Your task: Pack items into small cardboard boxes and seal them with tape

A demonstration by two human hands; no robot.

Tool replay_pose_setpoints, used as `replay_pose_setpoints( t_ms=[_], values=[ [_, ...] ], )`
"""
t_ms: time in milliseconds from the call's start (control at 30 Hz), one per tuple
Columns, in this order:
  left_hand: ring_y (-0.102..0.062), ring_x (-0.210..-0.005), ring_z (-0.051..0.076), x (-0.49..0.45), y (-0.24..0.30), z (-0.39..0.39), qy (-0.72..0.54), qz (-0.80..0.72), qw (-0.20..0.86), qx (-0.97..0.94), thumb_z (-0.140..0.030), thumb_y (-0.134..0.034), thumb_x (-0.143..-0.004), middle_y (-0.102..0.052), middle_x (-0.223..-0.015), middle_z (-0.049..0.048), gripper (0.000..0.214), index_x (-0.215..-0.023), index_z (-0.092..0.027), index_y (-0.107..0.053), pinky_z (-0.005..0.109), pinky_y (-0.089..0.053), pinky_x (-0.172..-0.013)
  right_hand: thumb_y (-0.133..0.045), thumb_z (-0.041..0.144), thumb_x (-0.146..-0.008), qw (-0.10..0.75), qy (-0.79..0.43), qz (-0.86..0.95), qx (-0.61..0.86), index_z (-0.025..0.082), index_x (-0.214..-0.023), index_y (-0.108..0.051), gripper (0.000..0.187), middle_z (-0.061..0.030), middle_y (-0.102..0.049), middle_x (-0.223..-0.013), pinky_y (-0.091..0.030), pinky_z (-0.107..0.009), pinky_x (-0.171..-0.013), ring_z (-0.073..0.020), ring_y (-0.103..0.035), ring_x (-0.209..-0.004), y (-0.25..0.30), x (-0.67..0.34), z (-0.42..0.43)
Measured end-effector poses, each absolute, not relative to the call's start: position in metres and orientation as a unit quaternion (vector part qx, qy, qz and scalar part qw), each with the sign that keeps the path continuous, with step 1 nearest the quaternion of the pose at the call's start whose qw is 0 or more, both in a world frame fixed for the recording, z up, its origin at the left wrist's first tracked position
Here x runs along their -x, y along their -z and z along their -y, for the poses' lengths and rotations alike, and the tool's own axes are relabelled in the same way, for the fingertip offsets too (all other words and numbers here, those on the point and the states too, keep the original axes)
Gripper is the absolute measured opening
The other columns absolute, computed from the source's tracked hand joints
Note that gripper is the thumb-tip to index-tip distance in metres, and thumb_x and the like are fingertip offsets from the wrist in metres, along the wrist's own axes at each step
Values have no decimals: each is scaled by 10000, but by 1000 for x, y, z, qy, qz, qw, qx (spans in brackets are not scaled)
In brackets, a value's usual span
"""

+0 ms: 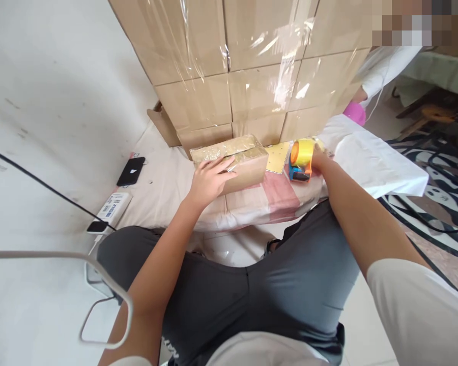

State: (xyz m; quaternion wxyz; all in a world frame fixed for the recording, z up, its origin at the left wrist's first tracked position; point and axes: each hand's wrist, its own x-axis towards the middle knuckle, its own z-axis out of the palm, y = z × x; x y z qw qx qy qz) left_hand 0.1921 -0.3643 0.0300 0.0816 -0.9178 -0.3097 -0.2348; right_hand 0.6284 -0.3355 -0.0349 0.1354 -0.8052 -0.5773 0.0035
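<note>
A small cardboard box [246, 170] with tape along its top lies near the front of the cloth-covered surface. My left hand [211, 178] rests flat on the box's left part, fingers stretched out. To the right of the box, my right hand [319, 158] grips a tape dispenser [301, 170] in blue and orange, which carries a roll of yellow tape [304, 151]. Most of the right hand's fingers are hidden behind the dispenser. Between box and dispenser lies a yellow dotted sheet [278, 156], partly covered by the box.
Stacked cardboard boxes [259, 91] under shiny film rise behind. At left lie a dark phone [131, 172] and a white box [112, 209] against the wall. Another person's white sleeve [385, 71] shows beyond the stack, near a pink object [354, 113]. A cable crosses the left side.
</note>
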Motion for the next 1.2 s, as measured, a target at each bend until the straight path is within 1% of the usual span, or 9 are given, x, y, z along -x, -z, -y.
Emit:
replay_pose_setpoints(
  t_ms=[167,233,367,467,633,767,967,1067,1200],
  values=[
    [-545,-1404,274,-194,-30,365,246,314,69,914,-108,-436,-984,-611,-1469,-5,445,-1060,-354,-799,482,-464,-1038,-283,410,-1030,183,4,469,864,147,-1629,-276,655,-225,-238,-1693,-90,-741,-1203,-411,-165,-1581,39,-651,341],
    [-548,-1401,278,-194,-30,366,250,313,67,914,-112,-437,-980,-618,-1461,-3,439,-1058,-346,-800,481,-469,-1033,-304,426,-1015,147,-50,457,876,104,-1629,-261,695,-232,-209,-1700,-96,-735,-1206,-428,-151,-1579,38,-663,348],
    [-547,-1403,272,-195,-30,366,254,307,71,914,-118,-438,-977,-618,-1462,-10,432,-1062,-342,-797,471,-471,-1035,-230,387,-1022,126,-12,449,885,110,-1652,-166,691,-203,-131,-1726,-147,-699,-1221,-383,-109,-1594,34,-679,363],
    [-547,-1402,267,-194,-29,367,258,310,70,913,-111,-429,-976,-619,-1462,-14,446,-1069,-348,-795,469,-468,-1040,-257,351,-1015,103,-41,456,883,83,-1624,-259,665,-233,-202,-1701,-152,-730,-1203,-401,-155,-1579,35,-674,365],
    [-550,-1400,256,-193,-28,366,257,308,82,912,-122,-423,-986,-621,-1460,-22,438,-1067,-345,-792,455,-473,-1024,-263,282,-1019,133,-21,488,863,142,-1571,-391,584,-184,-227,-1707,-35,-771,-1185,-378,-90,-1596,40,-650,349],
    [-543,-1407,250,-193,-27,365,261,302,87,913,-141,-419,-999,-618,-1464,-26,422,-1069,-341,-785,452,-471,-1020,-335,330,-1043,209,-31,466,859,132,-1403,-582,479,-229,-358,-1637,-25,-799,-1146,-385,-151,-1570,40,-645,338],
    [-562,-1388,252,-194,-27,365,261,304,98,911,-170,-415,-1014,-635,-1446,-26,393,-1038,-323,-776,447,-472,-999,-294,176,-1065,317,83,393,859,41,-1252,-644,419,-283,-529,-1444,-187,-578,-1195,-275,-372,-1434,32,-641,330],
    [-568,-1381,249,-194,-27,365,261,304,100,911,-175,-410,-1016,-632,-1448,-31,391,-1031,-324,-771,448,-474,-990,-315,239,-1096,400,93,350,842,34,-1233,-615,389,-311,-468,-1481,-237,-535,-1154,-246,-396,-1372,26,-640,330],
    [-559,-1390,252,-194,-27,365,258,306,95,912,-181,-422,-1012,-625,-1457,-29,377,-1037,-325,-770,455,-472,-998,-435,298,-1076,372,66,305,874,47,-1213,-632,347,-312,-302,-1602,-226,-552,-1148,-281,-302,-1441,23,-643,336]
  ],
)
